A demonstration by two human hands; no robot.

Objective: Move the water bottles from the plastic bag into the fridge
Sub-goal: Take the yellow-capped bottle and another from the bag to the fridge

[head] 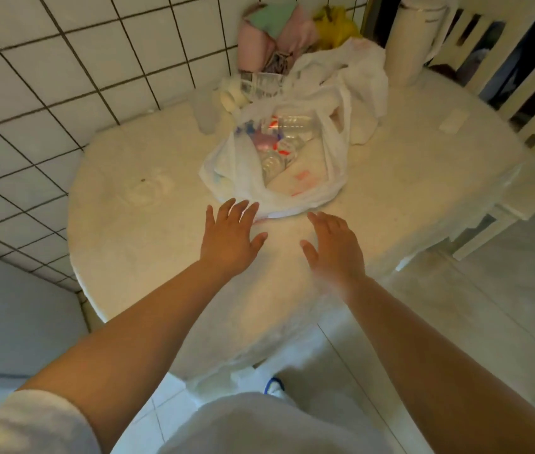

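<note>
A white plastic bag (321, 178) lies open on a round white table (148, 224). Inside it I see several clear water bottles (289, 126) with red and white labels. My left hand (230, 237) hovers over the table just short of the bag's near edge, fingers spread and straight, holding nothing. My right hand (334, 247) is a little to the right of it, also flat with fingers out and empty. No fridge is in view.
A tiled wall runs along the left and back. Behind the bag lie white cloths (361, 70), pink and green bundles (272, 31), a yellow bag (336, 26) and a white jug (413, 40). A translucent cup (205, 113) stands left of the bag. White chairs (521, 77) stand at the right.
</note>
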